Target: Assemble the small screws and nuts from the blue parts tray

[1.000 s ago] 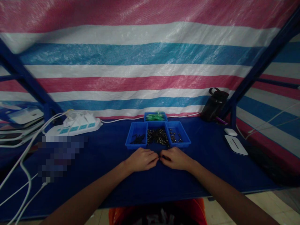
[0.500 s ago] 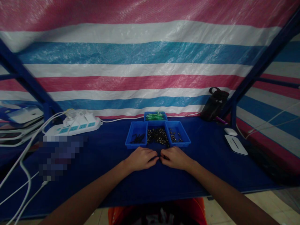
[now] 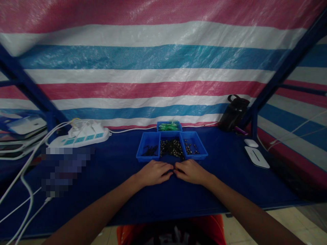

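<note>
My left hand (image 3: 157, 172) and my right hand (image 3: 190, 171) meet fingertip to fingertip over the blue table, just in front of the bins. Both are pinched closed; whatever lies between the fingers is too small or hidden to name. Directly beyond them, a middle blue bin (image 3: 171, 134) is filled with small black and brass-coloured pieces (image 3: 171, 147). The left blue bin (image 3: 141, 145) has thin black pieces (image 3: 150, 150) in it. Several small metallic pieces (image 3: 188, 148) lie in the right blue bin (image 3: 200, 144). Behind, another blue bin (image 3: 160, 124) contains green pieces (image 3: 169, 127).
A white power strip (image 3: 84, 139) with plugs and white cables (image 3: 32, 183) occupies the left side. At the back right stands a black bottle (image 3: 233, 114). A white flat device (image 3: 257, 157) and a small white case (image 3: 251, 143) lie right. Striped sheeting (image 3: 153, 58) hangs behind.
My left hand has shifted slightly right, bringing its fingertips against those of my right hand. The bins have stayed put.
</note>
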`<state>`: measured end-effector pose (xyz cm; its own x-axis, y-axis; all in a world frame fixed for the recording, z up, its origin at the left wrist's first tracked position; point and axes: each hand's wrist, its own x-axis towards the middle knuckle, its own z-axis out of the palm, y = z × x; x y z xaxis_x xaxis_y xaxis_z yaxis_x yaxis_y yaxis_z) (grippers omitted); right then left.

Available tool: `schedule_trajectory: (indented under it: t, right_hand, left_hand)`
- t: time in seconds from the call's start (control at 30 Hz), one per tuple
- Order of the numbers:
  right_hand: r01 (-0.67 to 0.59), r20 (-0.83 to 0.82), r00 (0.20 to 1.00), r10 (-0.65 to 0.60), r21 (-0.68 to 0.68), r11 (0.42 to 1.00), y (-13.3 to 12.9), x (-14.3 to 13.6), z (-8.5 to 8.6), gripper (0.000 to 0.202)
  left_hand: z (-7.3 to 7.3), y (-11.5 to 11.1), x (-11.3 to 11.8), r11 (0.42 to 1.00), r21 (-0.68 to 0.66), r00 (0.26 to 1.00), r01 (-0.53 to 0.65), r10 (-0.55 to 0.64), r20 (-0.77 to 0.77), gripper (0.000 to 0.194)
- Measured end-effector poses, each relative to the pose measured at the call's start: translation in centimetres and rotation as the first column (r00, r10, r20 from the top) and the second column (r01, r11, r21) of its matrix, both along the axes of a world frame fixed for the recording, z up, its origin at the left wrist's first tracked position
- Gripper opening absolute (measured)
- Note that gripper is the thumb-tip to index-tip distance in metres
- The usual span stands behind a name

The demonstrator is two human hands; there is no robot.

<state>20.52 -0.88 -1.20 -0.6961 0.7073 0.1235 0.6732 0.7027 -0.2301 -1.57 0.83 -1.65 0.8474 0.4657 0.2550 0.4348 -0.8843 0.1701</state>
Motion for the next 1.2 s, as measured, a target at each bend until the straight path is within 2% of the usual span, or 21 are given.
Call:
schedule_trajectory:
  t: [0.13, 0.63, 0.93, 1.2]
  right_hand:
    - [-0.013, 0.0, 1.0, 0.013, 0.006, 1.0, 0.01, -0.05, 0.1, 0.023]
    - [-0.008, -0.067, 0.998, 0.009, 0.019, 1.0, 0.08, 0.04, -0.15, 0.023]
    - [-0.02, -0.102, 0.995, 0.024, 0.04, 0.999, 0.06, 0.11, -0.12, 0.02]
    - [-0.085, -0.019, 0.996, 0.088, 0.112, 0.99, -0.02, 0.18, -0.56, 0.023]
  left_hand:
    - [-0.01, -0.02, 0.08, 1.0, -0.006, 1.0, -0.012, 0.012, 0.008, 0.02]
    - [0.2, -0.09, 0.23, 0.998, 0.005, 0.997, -0.07, 0.07, 0.041, 0.02]
    - [0.08, -0.04, 0.0, 0.998, 0.042, 0.997, -0.051, 0.048, 0.065, 0.025]
    - [0.33, -0.07, -0.02, 0.999, 0.036, 0.998, -0.007, 0.005, 0.056, 0.021]
